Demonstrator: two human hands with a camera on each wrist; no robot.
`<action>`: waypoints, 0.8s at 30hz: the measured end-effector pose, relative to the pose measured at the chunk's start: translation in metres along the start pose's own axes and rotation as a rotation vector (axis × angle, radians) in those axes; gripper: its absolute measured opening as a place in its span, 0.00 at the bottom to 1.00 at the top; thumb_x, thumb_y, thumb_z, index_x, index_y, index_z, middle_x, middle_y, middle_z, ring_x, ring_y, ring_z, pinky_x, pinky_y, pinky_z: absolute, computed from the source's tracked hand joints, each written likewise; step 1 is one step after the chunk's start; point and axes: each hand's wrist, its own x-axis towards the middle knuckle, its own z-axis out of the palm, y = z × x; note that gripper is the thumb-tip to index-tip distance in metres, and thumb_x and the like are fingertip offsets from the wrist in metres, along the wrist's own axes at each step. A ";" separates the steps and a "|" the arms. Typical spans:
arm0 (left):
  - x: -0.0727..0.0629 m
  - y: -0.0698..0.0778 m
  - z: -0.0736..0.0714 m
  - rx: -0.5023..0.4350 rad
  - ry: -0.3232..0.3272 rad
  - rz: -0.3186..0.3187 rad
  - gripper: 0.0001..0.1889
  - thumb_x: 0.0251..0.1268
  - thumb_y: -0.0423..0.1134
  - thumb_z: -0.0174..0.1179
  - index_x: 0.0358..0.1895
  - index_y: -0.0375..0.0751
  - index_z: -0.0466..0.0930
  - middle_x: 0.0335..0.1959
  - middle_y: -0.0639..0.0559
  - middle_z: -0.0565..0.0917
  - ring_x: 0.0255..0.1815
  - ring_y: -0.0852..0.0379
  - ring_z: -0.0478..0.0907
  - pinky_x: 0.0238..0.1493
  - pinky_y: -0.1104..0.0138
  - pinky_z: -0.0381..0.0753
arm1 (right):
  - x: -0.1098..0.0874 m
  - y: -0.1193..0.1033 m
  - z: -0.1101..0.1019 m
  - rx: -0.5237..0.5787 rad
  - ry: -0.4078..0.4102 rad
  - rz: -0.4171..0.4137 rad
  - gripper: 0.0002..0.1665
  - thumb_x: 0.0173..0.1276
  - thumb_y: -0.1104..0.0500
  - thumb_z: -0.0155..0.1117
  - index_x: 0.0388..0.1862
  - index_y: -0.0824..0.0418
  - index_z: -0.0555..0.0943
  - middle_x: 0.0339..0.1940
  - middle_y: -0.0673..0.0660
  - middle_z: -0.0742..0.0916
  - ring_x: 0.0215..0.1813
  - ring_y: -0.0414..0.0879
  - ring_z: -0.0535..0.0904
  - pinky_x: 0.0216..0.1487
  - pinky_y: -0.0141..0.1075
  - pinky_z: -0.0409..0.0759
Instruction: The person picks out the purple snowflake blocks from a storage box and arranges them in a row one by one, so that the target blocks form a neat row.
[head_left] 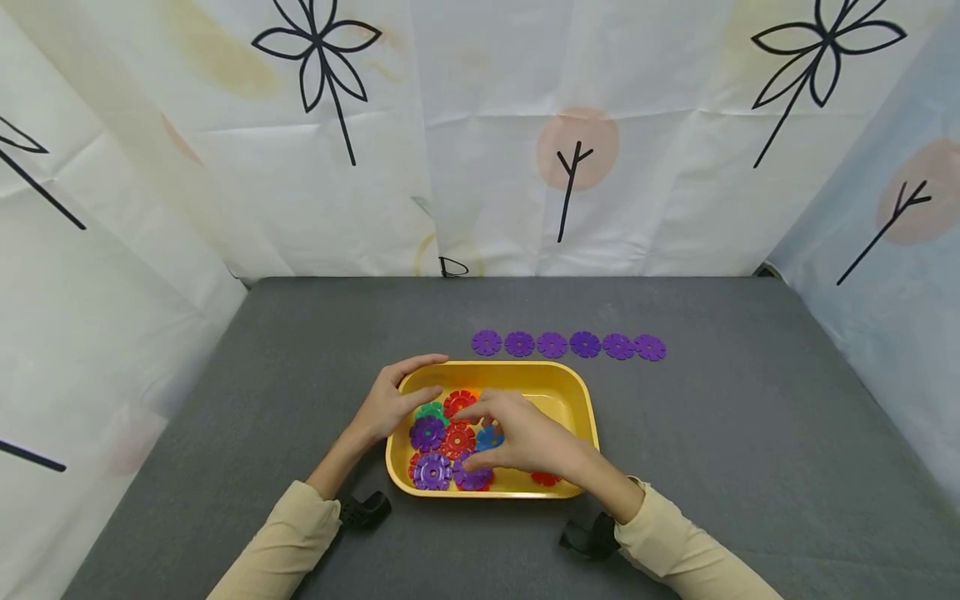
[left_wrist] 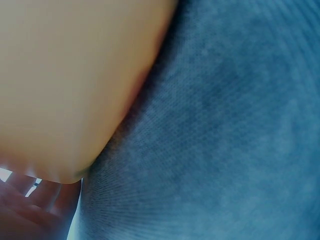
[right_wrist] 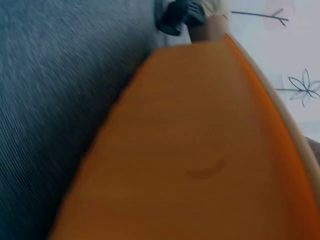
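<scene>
A yellow plastic tray point(head_left: 555, 379) holds several notched, flower-shaped plastic discs, heaped mostly at its left end. Among them are a purple disc point(head_left: 432, 472), a red disc point(head_left: 457, 440), a green disc point(head_left: 431, 409) and a blue disc point(head_left: 489, 437). My left hand point(head_left: 386, 404) is at the tray's left rim, fingers extended along the far corner and thumb over the inside. Over the heap is my right hand point(head_left: 528, 433), thumb and fingers apart, partly covering the discs; nothing shows between them. In the left wrist view, the left hand point(left_wrist: 37, 207) is partly hidden behind the tray wall point(left_wrist: 75, 85).
Behind the tray, several purple discs point(head_left: 552, 344) lie in a row on the grey tabletop point(head_left: 315, 350). A red disc point(head_left: 546, 479) sits at the tray's near right, partly hidden by the right wrist. Printed white curtains point(head_left: 480, 183) surround the table's back and sides.
</scene>
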 end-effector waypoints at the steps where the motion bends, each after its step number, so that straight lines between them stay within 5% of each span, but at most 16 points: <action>1: 0.000 0.000 0.000 -0.002 0.000 -0.001 0.22 0.71 0.34 0.61 0.66 0.36 0.77 0.66 0.37 0.81 0.63 0.39 0.80 0.61 0.73 0.77 | 0.001 0.000 0.003 -0.007 -0.022 0.002 0.31 0.58 0.52 0.81 0.60 0.62 0.85 0.46 0.57 0.89 0.44 0.50 0.82 0.45 0.32 0.81; 9: 0.000 0.000 0.000 0.004 0.003 -0.013 0.22 0.71 0.34 0.62 0.66 0.37 0.78 0.66 0.37 0.81 0.64 0.39 0.80 0.64 0.67 0.78 | 0.006 0.003 0.014 -0.091 -0.164 -0.018 0.27 0.54 0.58 0.83 0.55 0.59 0.88 0.46 0.53 0.90 0.43 0.42 0.79 0.45 0.27 0.76; 18: 0.000 -0.001 -0.001 -0.002 -0.001 -0.003 0.22 0.71 0.33 0.62 0.66 0.36 0.77 0.66 0.37 0.81 0.64 0.39 0.80 0.61 0.74 0.77 | 0.006 0.007 0.018 -0.120 -0.091 0.034 0.28 0.57 0.54 0.81 0.56 0.61 0.87 0.43 0.53 0.86 0.41 0.40 0.74 0.43 0.29 0.74; 24: 0.000 -0.001 0.000 0.006 -0.001 -0.005 0.22 0.71 0.34 0.62 0.67 0.37 0.77 0.67 0.37 0.80 0.65 0.39 0.79 0.65 0.66 0.79 | 0.006 0.006 0.019 -0.116 -0.057 0.104 0.33 0.53 0.52 0.84 0.57 0.63 0.86 0.37 0.51 0.81 0.37 0.41 0.68 0.36 0.29 0.66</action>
